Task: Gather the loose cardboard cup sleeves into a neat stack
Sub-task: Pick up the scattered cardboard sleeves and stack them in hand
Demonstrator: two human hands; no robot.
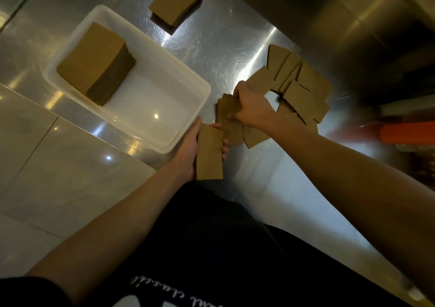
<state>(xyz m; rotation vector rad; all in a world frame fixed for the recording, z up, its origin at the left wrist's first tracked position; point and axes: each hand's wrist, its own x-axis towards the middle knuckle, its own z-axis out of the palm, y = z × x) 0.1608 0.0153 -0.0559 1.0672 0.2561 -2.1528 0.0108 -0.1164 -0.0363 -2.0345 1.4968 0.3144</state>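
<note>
Loose brown cardboard cup sleeves [303,87] lie fanned out and overlapping on the steel counter at the right. My left hand [188,151] holds a small bundle of sleeves [209,153] upright near the counter's front edge. My right hand [249,104] is closed on several more sleeves [229,118] at the near end of the loose spread, just above the left hand's bundle. A tall neat stack of sleeves [94,64] stands inside a white plastic tub [164,108] to the left. Another shorter stack [175,1] sits on the counter at the back.
The steel counter [223,47] ends at its front left edge above a tiled floor [58,165]. A steel wall rises at the back right. An orange object [407,132] lies at the far right edge.
</note>
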